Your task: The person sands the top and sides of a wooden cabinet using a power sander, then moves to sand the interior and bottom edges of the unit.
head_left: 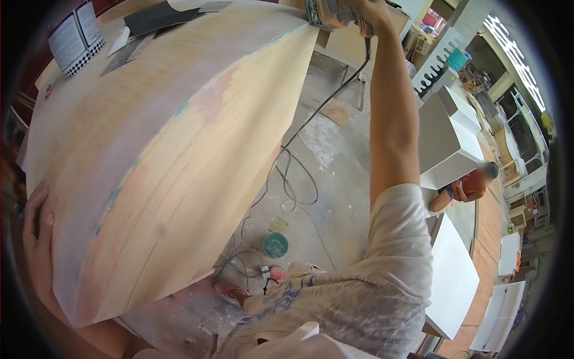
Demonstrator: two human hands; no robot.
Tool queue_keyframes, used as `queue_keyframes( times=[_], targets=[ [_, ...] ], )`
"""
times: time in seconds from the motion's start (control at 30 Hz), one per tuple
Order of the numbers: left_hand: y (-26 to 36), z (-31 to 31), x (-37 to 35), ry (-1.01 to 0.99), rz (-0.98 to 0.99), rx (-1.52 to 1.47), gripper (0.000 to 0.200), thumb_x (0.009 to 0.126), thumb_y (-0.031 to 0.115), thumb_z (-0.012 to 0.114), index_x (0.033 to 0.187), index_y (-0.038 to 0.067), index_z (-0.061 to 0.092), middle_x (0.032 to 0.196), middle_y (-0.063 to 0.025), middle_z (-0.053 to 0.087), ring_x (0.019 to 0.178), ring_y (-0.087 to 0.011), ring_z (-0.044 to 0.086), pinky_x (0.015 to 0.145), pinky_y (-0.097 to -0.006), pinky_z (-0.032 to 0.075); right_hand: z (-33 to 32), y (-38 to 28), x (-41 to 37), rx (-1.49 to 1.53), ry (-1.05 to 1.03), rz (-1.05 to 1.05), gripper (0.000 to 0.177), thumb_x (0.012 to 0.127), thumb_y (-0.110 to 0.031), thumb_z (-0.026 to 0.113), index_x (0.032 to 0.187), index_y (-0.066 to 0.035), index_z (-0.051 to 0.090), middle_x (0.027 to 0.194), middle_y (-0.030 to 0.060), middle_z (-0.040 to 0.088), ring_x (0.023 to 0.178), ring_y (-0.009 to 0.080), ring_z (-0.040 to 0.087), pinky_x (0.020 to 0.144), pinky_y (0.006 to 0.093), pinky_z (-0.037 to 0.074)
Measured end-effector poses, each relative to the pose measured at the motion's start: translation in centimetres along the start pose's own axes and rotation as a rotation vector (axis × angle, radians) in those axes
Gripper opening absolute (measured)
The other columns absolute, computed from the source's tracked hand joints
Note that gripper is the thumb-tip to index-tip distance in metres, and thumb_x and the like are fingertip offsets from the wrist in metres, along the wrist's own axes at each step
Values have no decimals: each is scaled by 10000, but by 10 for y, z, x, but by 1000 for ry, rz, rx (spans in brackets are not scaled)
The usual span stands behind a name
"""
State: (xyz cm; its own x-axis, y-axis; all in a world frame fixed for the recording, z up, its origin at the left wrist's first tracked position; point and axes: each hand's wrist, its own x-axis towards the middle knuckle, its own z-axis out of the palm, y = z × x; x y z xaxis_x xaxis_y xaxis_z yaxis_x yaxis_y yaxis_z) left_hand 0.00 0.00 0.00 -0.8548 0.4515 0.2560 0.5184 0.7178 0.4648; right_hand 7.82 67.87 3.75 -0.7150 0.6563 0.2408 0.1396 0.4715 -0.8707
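A large curved wooden panel (pixel 173 149) with pink and grey filler patches fills the left half of the head view. My left hand (pixel 37 239) lies flat against its lower left edge, fingers spread. My right hand (pixel 368 11) reaches far up to the panel's top right corner and grips an orange power sander (pixel 326 15) pressed on that edge. The sander's black cord (pixel 299 131) hangs down to the floor. My dusty grey sleeve (pixel 394 239) covers the lower right.
Sandpaper sheets (pixel 152 18) and a checkered box (pixel 78 39) lie on the panel's top. A green tape roll (pixel 275 245) and coiled cable rest on the dusty concrete floor. White cabinets (pixel 448 143) stand at right, where another person (pixel 469 188) crouches.
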Motion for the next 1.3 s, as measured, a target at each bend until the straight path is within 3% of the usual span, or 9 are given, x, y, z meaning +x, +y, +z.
queue_keyframes(
  times=[0.1, 0.17, 0.37, 0.5, 0.63, 0.73, 1.0, 1.23, 1.3],
  targets=[
    [0, -5, 3, 36, 27, 3, 386, 916, 127, 498, 1288, 26, 515, 1416, -146, 455, 1344, -260, 372, 1133, -362, 214, 22, 55, -11, 106, 294, -261, 577, 733, -242, 735, 1242, -88, 512, 1248, 264, 501, 1068, 320, 548, 856, 438, 476],
    [-5, 1, 1, 27, 22, -35, 375, 923, 141, 502, 1280, 26, 520, 1416, -146, 455, 1340, -263, 376, 1132, -362, 216, 33, 71, -22, 200, 517, -457, 676, 689, -175, 816, 1247, 13, 483, 982, 160, 632, 765, 239, 653, 664, 311, 561],
    [-2, -1, 1, 29, 31, 33, 390, 947, 184, 494, 1298, 12, 503, 1406, -156, 463, 1349, -271, 368, 1130, -368, 228, 51, 94, -24, 527, 619, -337, 598, 641, -164, 840, 1129, 16, 545, 945, 143, 628, 745, 203, 640, 589, 310, 543],
    [3, -6, 4, -5, 27, 45, 393, 942, 189, 495, 1289, 5, 505, 1407, -162, 463, 1351, -276, 366, 1133, -371, 216, 58, 107, -38, 386, 527, -385, 633, 642, -163, 842, 1159, 7, 519, 947, 138, 627, 768, 206, 635, 635, 320, 542],
    [-3, -2, 5, 18, 46, 42, 385, 942, 187, 495, 1279, 3, 511, 1416, -163, 454, 1354, -276, 361, 1136, -369, 204, 93, 110, -100, 115, 467, -784, 706, 595, -186, 863, 1177, -14, 501, 1022, 113, 618, 946, 220, 606, 849, 339, 493],
    [-5, -2, 4, 31, 22, 8, 376, 935, 182, 503, 1270, 11, 518, 1422, -162, 450, 1354, -279, 361, 1138, -376, 203, 105, 117, -124, 197, 340, -868, 697, 542, -229, 870, 1121, -26, 539, 1013, 104, 619, 919, 215, 606, 846, 341, 488],
    [1, -4, 3, -10, 3, 1, 373, 928, 177, 511, 1266, 20, 520, 1422, -159, 451, 1351, -275, 365, 1138, -374, 200, 83, 113, -86, 317, 312, -686, 727, 569, -204, 873, 1169, -33, 501, 1060, 109, 618, 975, 218, 604, 878, 351, 490],
    [10, -4, 2, -8, -5, 31, 377, 929, 189, 512, 1263, 14, 519, 1420, -164, 450, 1345, -275, 367, 1134, -367, 202, 86, 112, -101, 182, 333, -773, 727, 558, -174, 870, 1170, -26, 507, 1073, 107, 606, 1007, 207, 585, 900, 331, 472],
    [7, -4, 3, -1, -17, 38, 378, 928, 190, 513, 1262, 11, 519, 1421, -165, 448, 1345, -276, 366, 1134, -366, 201, 82, 108, -98, 300, 342, -737, 665, 546, -202, 860, 1111, -37, 550, 989, 99, 618, 912, 215, 602, 845, 327, 487]
  ],
)
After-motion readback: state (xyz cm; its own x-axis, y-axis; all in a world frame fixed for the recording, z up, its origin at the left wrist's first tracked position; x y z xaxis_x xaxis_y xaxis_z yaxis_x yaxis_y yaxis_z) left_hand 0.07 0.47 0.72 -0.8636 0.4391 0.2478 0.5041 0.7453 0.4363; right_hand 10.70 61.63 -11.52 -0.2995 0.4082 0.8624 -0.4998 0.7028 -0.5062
